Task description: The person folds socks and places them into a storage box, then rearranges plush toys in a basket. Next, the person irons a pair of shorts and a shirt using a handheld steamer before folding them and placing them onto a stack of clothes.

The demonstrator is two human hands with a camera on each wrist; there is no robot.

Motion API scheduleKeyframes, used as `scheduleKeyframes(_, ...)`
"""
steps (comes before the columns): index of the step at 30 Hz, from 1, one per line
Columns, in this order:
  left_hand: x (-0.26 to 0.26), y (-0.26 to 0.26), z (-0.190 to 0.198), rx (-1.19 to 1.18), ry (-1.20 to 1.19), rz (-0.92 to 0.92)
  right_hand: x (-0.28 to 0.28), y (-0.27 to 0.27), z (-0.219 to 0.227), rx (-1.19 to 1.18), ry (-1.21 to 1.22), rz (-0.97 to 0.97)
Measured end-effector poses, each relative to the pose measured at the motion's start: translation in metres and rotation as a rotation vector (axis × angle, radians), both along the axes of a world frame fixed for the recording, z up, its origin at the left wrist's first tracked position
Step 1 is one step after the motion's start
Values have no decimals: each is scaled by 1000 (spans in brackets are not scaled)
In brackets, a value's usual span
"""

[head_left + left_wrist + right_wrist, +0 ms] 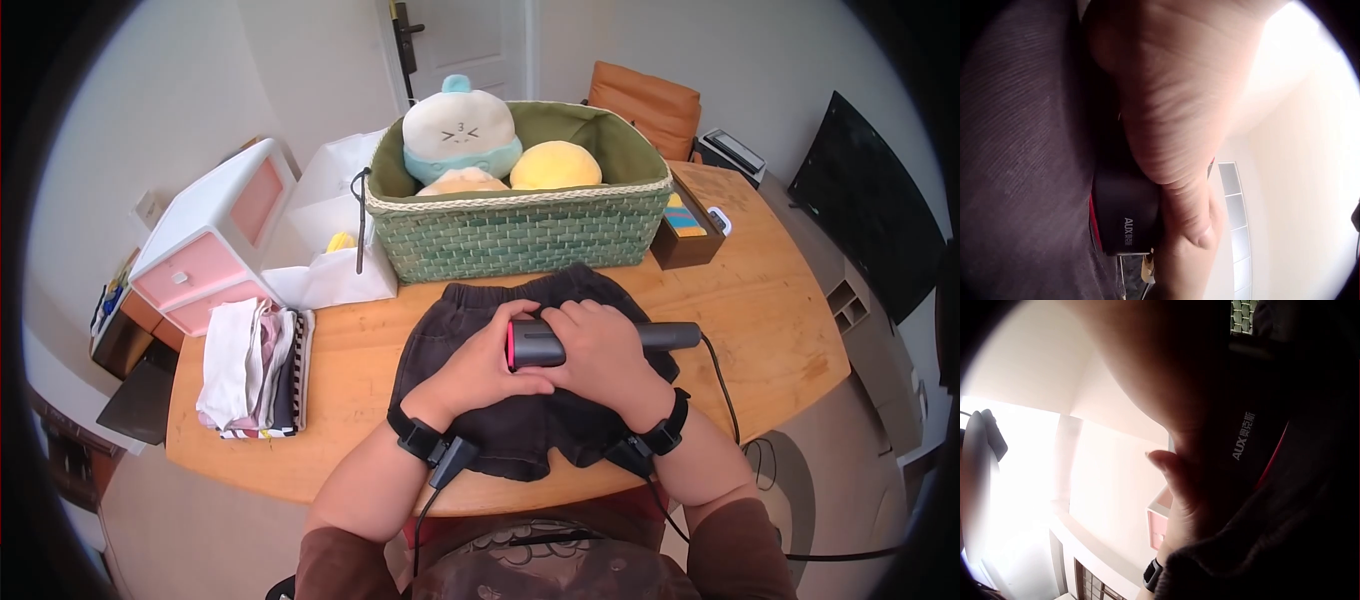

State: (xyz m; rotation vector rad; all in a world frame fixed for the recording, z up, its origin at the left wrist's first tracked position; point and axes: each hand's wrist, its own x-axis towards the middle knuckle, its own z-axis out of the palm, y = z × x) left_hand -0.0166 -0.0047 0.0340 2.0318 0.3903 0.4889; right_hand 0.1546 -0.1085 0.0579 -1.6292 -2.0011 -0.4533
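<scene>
Dark shorts (490,425) lie spread on the wooden table, waistband toward the basket. On top of them is a dark grey handheld appliance (668,336) with a pink-red rim and a cord at its right end. My right hand (600,355) grips its body from above. The left hand (480,365) curls round the rimmed end, its thumb near the right hand. In the left wrist view the appliance (1125,219) shows lettering beside the left hand (1179,125). The right wrist view is dark, with the appliance (1244,437) against the right hand (1191,425).
A green woven basket (520,240) of plush toys stands behind the shorts. Folded clothes (250,370), a white box (340,280) and a pink-and-white drawer unit (190,265) are at the left. A brown box (690,250) sits behind right; the cord (722,385) runs off the right side.
</scene>
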Motion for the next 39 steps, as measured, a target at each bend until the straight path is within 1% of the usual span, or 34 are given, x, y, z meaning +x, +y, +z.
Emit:
scheduleKeyframes(3,-2,-1,5,40,31,6,0,4,-2,5,-12,-6)
scheduleKeyframes(7,0,-2,7,38,56,40,2,12,-3,-10,-24,-8)
scheduleKeyframes(9,3,-1,1,94,38,125,4,17,-2,-22,-45,-11)
scheduleKeyframes(10,4,0,-2,94,40,122,6,20,-3,-25,-46,-14)
scheduleKeyframes(12,6,1,-7,120,-60,162,7,25,-4,-9,-45,-7)
scheduleKeyframes(15,7,2,-8,113,-50,183,9,27,-5,-9,-32,1)
scheduleKeyframes(17,8,1,-4,130,-43,197,8,26,-3,26,27,24)
scheduleKeyframes(18,8,1,-1,83,-19,175,9,24,0,73,57,83)
scheduleKeyframes(19,8,1,0,35,4,152,12,23,1,68,63,79)
scheduleKeyframes(21,7,2,-3,45,13,153,19,21,2,285,92,326)
scheduleKeyframes(22,7,2,-4,84,-22,162,21,18,7,335,130,393)
scheduleKeyframes(23,7,2,-4,123,-59,171,24,14,4,331,135,391)
scheduleKeyframes(25,8,5,-8,115,-67,152,27,3,0,219,184,445)
scheduleKeyframes(26,8,5,-9,117,-75,154,19,-2,1,156,257,478)
scheduleKeyframes(27,8,5,-9,121,-83,156,16,-7,2,157,261,480)
scheduleKeyframes(29,8,5,-10,136,-71,174,13,-16,5,-411,429,445)
scheduleKeyframes(30,8,4,-8,128,-71,169,15,-19,7,-609,502,420)
scheduleKeyframes(31,8,3,-6,120,-71,163,20,-21,6,-611,504,421)
scheduleKeyframes(33,8,2,-3,107,-59,166,33,-21,6,-873,496,328)
scheduleKeyframes(34,8,1,-3,95,-49,169,43,-20,8,-930,422,287)
scheduleKeyframes(35,7,2,-3,93,-49,170,49,-19,11,-932,421,287)
scheduleKeyframes(37,8,3,-5,113,-49,170,60,-19,20,-1113,439,51)
scheduleKeyframes(39,8,3,-6,117,-48,166,64,-21,22,-1134,442,37)
